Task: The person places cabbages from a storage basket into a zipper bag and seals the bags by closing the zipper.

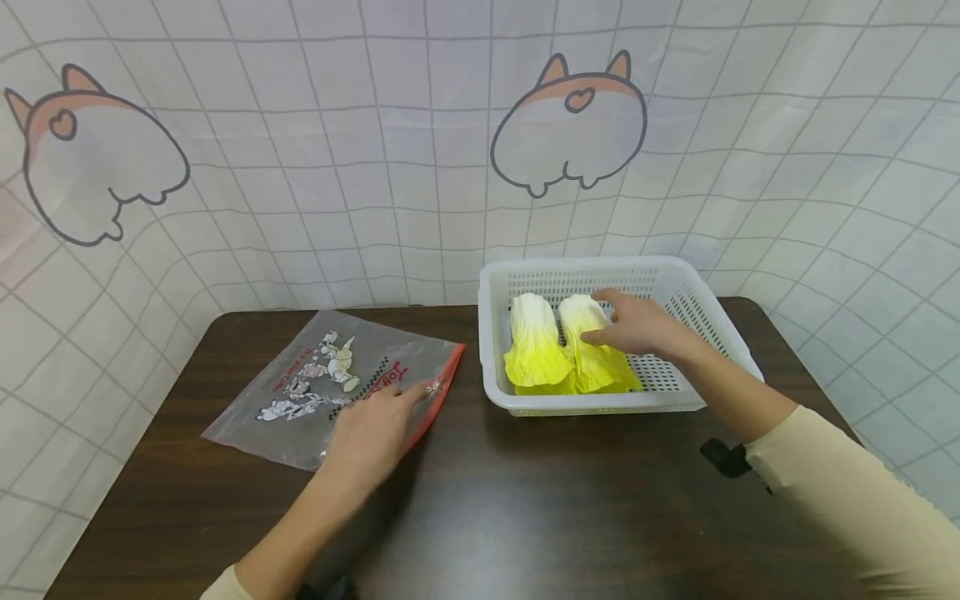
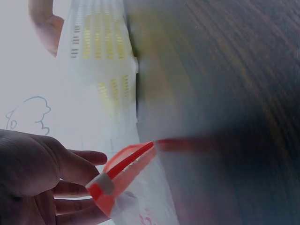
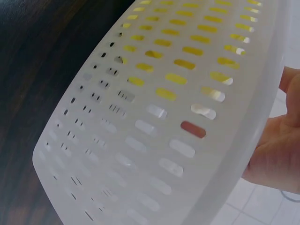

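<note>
A clear zip bag (image 1: pixel 315 375) with a red edge and cartoon print lies flat at the table's left. My left hand (image 1: pixel 371 429) is at that edge; in the left wrist view its thumb and fingers pinch the red zip strip (image 2: pixel 129 166) beside a pale slider (image 2: pixel 106 183). Two yellow-and-white napa cabbage leaves (image 1: pixel 534 337) lie side by side in a white perforated basket (image 1: pixel 600 406). Over the right-hand leaf (image 1: pixel 592 358) reaches my right hand (image 1: pixel 637 323), thumb and fingers spread apart near its white end. Basket wall hides part of this hand in the right wrist view.
The dark wooden table (image 1: pixel 510 517) has the basket at its back right, a short way from the bag. Behind it hangs a white grid-patterned curtain (image 1: pixel 375 167) with cartoon animal drawings. A small black object (image 1: pixel 724 457) shows by the right sleeve.
</note>
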The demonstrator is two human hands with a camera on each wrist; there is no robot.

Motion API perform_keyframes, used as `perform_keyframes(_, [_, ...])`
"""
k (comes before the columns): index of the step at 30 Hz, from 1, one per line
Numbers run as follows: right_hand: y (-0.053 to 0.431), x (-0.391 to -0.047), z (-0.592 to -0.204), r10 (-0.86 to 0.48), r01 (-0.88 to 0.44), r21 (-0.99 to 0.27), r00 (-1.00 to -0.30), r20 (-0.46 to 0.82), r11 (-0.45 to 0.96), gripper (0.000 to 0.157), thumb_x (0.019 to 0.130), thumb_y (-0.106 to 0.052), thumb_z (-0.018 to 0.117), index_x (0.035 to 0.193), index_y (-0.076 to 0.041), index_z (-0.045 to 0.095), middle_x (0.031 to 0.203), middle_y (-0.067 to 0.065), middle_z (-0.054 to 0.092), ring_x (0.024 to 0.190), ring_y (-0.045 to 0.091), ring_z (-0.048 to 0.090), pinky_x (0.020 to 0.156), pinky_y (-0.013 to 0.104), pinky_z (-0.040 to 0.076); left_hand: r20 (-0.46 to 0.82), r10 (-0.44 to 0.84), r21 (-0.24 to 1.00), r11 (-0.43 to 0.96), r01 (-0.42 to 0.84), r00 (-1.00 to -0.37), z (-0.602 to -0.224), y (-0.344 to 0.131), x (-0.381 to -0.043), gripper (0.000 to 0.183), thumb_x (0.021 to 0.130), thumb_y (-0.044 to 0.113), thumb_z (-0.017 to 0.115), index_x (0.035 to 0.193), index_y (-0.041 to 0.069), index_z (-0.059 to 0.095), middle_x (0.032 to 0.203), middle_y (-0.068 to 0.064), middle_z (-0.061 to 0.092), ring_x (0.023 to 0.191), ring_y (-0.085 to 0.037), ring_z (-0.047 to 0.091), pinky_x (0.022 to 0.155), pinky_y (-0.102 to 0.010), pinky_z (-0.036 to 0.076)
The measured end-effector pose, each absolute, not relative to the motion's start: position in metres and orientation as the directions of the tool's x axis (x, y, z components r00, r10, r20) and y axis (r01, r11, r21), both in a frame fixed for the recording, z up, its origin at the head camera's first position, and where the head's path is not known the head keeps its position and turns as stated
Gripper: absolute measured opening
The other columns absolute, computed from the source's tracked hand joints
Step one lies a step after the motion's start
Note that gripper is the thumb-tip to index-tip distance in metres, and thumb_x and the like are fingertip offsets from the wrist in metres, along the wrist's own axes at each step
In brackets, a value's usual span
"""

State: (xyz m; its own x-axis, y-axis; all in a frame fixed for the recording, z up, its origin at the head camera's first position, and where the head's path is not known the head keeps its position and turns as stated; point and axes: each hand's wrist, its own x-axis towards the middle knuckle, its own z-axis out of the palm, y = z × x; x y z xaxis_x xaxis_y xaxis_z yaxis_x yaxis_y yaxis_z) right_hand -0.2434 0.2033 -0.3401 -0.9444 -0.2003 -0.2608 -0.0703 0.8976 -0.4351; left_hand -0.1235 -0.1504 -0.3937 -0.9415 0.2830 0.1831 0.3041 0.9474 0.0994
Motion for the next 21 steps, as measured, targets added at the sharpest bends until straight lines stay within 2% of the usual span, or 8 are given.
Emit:
perform_keyframes(3, [0.204, -0.246, -0.340, -0.198, -0.043, -0.450, -0.932, -0.304, 0.892, 0.084, 0.097, -0.038, 0.070, 0.162, -0.007, 0.030, 0.143, 0.033, 0.055, 0.086, 0.032, 0.065, 0.069, 0.038, 0.056, 0.195, 0.277, 0.104, 0.948, 0.300, -0.941, -0.389, -0.154, -0.123, 0.036, 0.090, -0.005, 0.070, 0.120, 0.014, 0.074, 0.103, -0.012, 0.073, 0.087, -0.035, 0.074, 0.062, -0.056, 0.059])
perform_keyframes(5, [0.204, -0.248, -0.340, -0.192, -0.013, -0.466, -0.922, -0.337, 0.884, 0.086, 0.096, -0.038, 0.072, 0.163, -0.008, 0.028, 0.144, 0.033, 0.053, 0.085, 0.031, 0.064, 0.066, 0.035, 0.058, 0.213, 0.274, 0.104, 0.948, 0.301, -0.938, -0.387, -0.156, -0.123, 0.031, 0.089, -0.007, 0.070, 0.114, 0.010, 0.075, 0.103, -0.012, 0.073, 0.088, -0.034, 0.074, 0.063, -0.055, 0.059])
perform_keyframes(6, [0.204, -0.249, -0.340, -0.185, 0.006, -0.475, -0.917, -0.354, 0.880, 0.087, 0.095, -0.038, 0.073, 0.164, -0.009, 0.027, 0.146, 0.033, 0.051, 0.088, 0.033, 0.065, 0.068, 0.037, 0.060, 0.222, 0.276, 0.102, 0.947, 0.304, -0.935, -0.386, -0.158, -0.123, 0.029, 0.088, -0.008, 0.069, 0.111, 0.009, 0.075, 0.101, -0.011, 0.073, 0.087, -0.033, 0.074, 0.063, -0.055, 0.059])
perform_keyframes(7, [0.204, -0.249, -0.340, -0.179, 0.020, -0.476, -0.913, -0.368, 0.879, 0.088, 0.095, -0.038, 0.073, 0.164, -0.010, 0.026, 0.149, 0.033, 0.049, 0.102, 0.038, 0.066, 0.073, 0.040, 0.063, 0.231, 0.279, 0.099, 0.946, 0.308, -0.932, -0.385, -0.159, -0.123, 0.028, 0.088, -0.009, 0.068, 0.109, 0.008, 0.075, 0.100, -0.010, 0.073, 0.087, -0.033, 0.073, 0.063, -0.054, 0.059])
perform_keyframes(9, [0.203, -0.250, -0.341, -0.173, 0.044, -0.487, -0.904, -0.392, 0.872, 0.090, 0.095, -0.038, 0.073, 0.165, -0.010, 0.023, 0.155, 0.033, 0.043, 0.124, 0.047, 0.059, 0.081, 0.048, 0.063, 0.247, 0.291, 0.086, 0.944, 0.320, -0.924, -0.384, -0.161, -0.123, 0.026, 0.088, -0.009, 0.067, 0.106, 0.008, 0.075, 0.096, -0.009, 0.072, 0.085, -0.032, 0.073, 0.063, -0.053, 0.059])
perform_keyframes(11, [0.203, -0.252, -0.341, -0.165, 0.069, -0.494, -0.894, -0.416, 0.867, 0.092, 0.095, -0.038, 0.073, 0.166, -0.011, 0.020, 0.160, 0.033, 0.035, 0.136, 0.053, 0.049, 0.086, 0.054, 0.062, 0.261, 0.311, 0.069, 0.938, 0.339, -0.914, -0.382, -0.163, -0.124, 0.025, 0.088, -0.010, 0.066, 0.104, 0.007, 0.075, 0.093, -0.008, 0.071, 0.083, -0.031, 0.072, 0.061, -0.051, 0.058])
perform_keyframes(15, [0.203, -0.253, -0.343, -0.155, 0.107, -0.510, -0.882, -0.445, 0.853, 0.095, 0.095, -0.036, 0.074, 0.167, -0.012, 0.016, 0.165, 0.032, 0.024, 0.139, 0.055, 0.045, 0.090, 0.059, 0.059, 0.283, 0.343, 0.051, 0.927, 0.372, -0.896, -0.378, -0.167, -0.124, 0.029, 0.085, -0.013, 0.068, 0.105, 0.006, 0.075, 0.094, -0.009, 0.072, 0.080, -0.030, 0.072, 0.059, -0.049, 0.058])
perform_keyframes(21, [0.206, -0.255, -0.348, -0.176, 0.107, -0.519, -0.867, -0.466, 0.848, 0.096, 0.094, -0.036, 0.075, 0.168, -0.016, 0.016, 0.170, 0.029, 0.014, 0.142, 0.056, 0.041, 0.086, 0.059, 0.060, 0.274, 0.336, 0.068, 0.928, 0.366, -0.901, -0.370, -0.170, -0.125, 0.040, 0.082, -0.012, 0.073, 0.117, 0.007, 0.075, 0.108, -0.012, 0.074, 0.087, -0.032, 0.074, 0.062, -0.051, 0.059])
